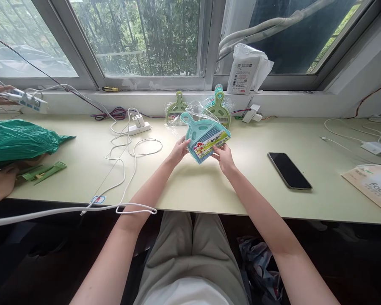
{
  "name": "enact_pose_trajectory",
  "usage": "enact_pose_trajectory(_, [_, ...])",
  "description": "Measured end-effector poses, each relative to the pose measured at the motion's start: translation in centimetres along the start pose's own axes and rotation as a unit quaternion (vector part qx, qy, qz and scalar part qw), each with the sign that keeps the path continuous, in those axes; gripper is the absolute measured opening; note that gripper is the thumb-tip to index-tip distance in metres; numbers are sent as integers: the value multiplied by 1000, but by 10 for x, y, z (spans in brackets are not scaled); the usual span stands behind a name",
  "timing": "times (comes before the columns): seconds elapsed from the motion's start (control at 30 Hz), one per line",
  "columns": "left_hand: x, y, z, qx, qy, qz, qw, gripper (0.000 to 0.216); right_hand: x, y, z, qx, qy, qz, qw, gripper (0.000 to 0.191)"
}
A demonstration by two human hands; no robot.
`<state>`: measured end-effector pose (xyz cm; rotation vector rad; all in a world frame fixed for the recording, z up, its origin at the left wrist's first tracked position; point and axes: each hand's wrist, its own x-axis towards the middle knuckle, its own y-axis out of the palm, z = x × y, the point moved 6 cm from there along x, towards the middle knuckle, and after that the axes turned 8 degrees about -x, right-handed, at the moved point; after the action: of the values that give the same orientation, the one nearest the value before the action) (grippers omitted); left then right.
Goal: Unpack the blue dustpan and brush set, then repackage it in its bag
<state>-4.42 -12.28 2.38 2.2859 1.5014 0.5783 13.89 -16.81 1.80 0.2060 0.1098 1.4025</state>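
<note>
A small teal dustpan-and-brush set (203, 134) in a clear wrapper with a colourful label is held just above the pale table (190, 186). My left hand (178, 151) grips its left lower edge with fingers closed. My right hand (224, 156) pinches its right lower corner near the label. Behind it, more sets in green (220, 111) and teal lean in clear plastic against the window ledge.
A black phone (289, 170) lies to the right. White cables (127, 148) and a charger (139, 125) trail on the left. A green bag (17, 140) and another person's hand (0, 182) are at far left. A white parcel (246, 72) stands on the sill.
</note>
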Motion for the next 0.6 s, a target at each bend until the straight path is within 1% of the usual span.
enact_pose_trajectory(0.13, [1,-2,-1,2,8,-2,1000,42,1,-1,1,9,45,30,998,19])
enact_pose_trajectory(0.23, [1,-5,-3,3,15,-14,1000,41,-2,3,-2,35,67,44,996,19])
enact_pose_trajectory(0.4, [1,-8,-1,13,7,-35,999,39,-6,6,-5,70,56,23,996,16])
enact_pose_trajectory(0.6, [0,-2,2,8,-5,-24,1000,42,-6,7,-2,64,34,5,997,21])
